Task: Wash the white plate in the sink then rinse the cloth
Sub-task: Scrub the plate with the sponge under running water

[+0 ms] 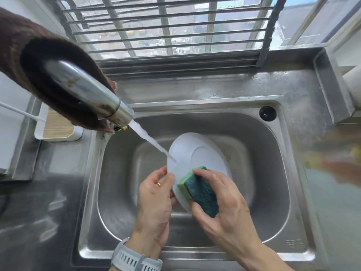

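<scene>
I hold the white plate (195, 153) tilted over the middle of the sink (269, 173), its near edge hidden behind my left hand (154, 200), which grips the rim, and behind the green sponge (199, 190) that my right hand (224, 208) clasps against it. Water from the faucet (88, 90) strikes the plate's left rim; a brown cloth (25, 55) draped behind the faucet runs off frame. Right of the sink, the counter (332, 202) holds a blurred shape I cannot make out.

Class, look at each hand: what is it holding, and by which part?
Left hand grips the plate by its near rim; right hand grips the sponge by its sides.
</scene>
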The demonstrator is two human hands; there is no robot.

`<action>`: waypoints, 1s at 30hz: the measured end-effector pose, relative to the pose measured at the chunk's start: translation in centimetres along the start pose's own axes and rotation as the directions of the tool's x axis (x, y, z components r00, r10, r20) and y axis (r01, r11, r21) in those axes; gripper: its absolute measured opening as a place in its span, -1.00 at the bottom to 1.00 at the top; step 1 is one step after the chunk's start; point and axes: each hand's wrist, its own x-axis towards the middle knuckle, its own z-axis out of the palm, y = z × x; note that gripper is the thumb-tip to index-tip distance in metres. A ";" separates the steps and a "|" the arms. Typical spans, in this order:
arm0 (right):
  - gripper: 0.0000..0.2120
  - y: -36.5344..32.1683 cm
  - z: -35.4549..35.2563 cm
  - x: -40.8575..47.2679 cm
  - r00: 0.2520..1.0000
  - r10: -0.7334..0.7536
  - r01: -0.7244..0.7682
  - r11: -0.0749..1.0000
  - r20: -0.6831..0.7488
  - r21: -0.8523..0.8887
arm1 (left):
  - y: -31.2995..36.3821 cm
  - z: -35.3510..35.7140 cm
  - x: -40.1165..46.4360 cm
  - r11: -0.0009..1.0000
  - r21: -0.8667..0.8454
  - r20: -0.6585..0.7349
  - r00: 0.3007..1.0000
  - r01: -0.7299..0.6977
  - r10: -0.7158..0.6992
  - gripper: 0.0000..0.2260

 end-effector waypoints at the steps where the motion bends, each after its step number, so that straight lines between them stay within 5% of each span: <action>1: -0.45 0.3 -0.2 0.1 1.000 0.025 -0.025 1.000 -0.017 0.007 | 0.1 -0.2 -0.1 0.999 0.009 -0.019 0.999 -0.041 0.041 -0.81; 6: -0.57 1.8 -1.5 3.6 0.924 0.382 -0.377 0.917 -0.017 0.133 | 0.2 -1.1 -0.9 0.900 0.310 0.037 0.949 -0.308 0.312 -0.80; 8: -0.63 1.5 -1.6 6.2 0.838 0.544 -0.527 0.793 0.037 0.305 | -0.2 -1.2 -1.5 0.765 0.468 0.153 0.894 -0.442 0.422 -0.78; 10: -0.71 0.5 -2.0 8.1 0.732 0.656 -0.633 0.555 0.184 0.540 | -0.8 -1.5 -1.9 0.592 0.583 0.279 0.822 -0.556 0.497 -0.74; 12: -0.57 -0.5 -2.8 8.8 0.662 0.644 -0.678 0.296 0.384 0.673 | -1.1 -2.4 -1.5 0.377 0.649 0.426 0.726 -0.661 0.539 -0.69; 15: -0.26 -1.0 -3.7 8.5 0.607 0.592 -0.725 0.141 0.530 0.674 | -1.2 -3.9 -0.4 0.051 0.639 0.633 0.562 -0.768 0.532 -0.59; 19: -0.51 -0.3 -3.7 7.1 0.564 0.588 -0.741 0.048 0.581 0.670 | -1.4 -5.3 0.5 -0.026 0.566 0.701 0.465 -0.824 0.541 -0.62; 22: -0.57 -0.1 -3.2 6.2 0.559 0.571 -0.749 0.038 0.601 0.662 | -1.0 -6.5 0.2 0.056 0.592 0.682 0.537 -0.804 0.496 -0.69; 26: -0.54 0.3 -3.0 5.4 0.565 0.507 -0.774 0.053 0.651 0.630 | 0.0 -6.9 -0.7 0.473 0.730 0.299 0.853 -0.493 0.427 -0.60; 28: -0.47 0.9 -3.0 5.1 0.572 0.475 -0.780 0.062 0.669 0.622 | 0.5 -5.8 -0.1 0.762 0.622 -0.079 0.954 -0.179 0.288 -0.48; 30: -0.44 1.2 -3.1 4.9 0.572 0.440 -0.791 0.070 0.692 0.608 | 1.0 -4.9 0.9 0.953 0.296 -0.207 0.978 0.069 -0.007 -0.46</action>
